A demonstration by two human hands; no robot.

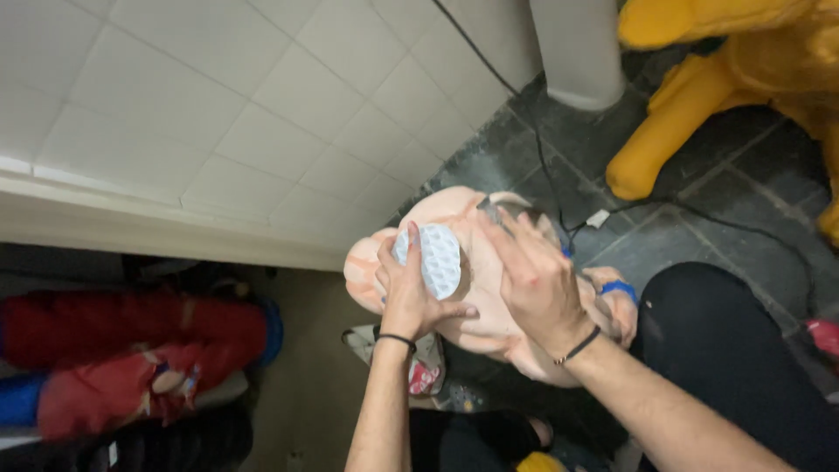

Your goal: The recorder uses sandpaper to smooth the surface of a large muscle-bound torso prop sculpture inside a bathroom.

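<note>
- A pale pink doll (pixel 476 301) lies in the middle of the view, above the dark stone floor (pixel 699 188) and close against the person's black-clad leg (pixel 725 350).
- The left hand (pixel 411 293) has its grip closed round a white, bumpy, oval brush (pixel 433 258), pressing it flat on the doll.
- The right hand (pixel 533 280) lies spread over the doll's upper part, fingers open and resting on it; whether they clasp anything there cannot be told.
- A black cable (pixel 537 144) runs across the floor past the doll.
- A yellow plush toy (pixel 725 79) sits at upper right.
- Red toys (pixel 131 350) lie at lower left, below the white tiled wall (pixel 262 114).
</note>
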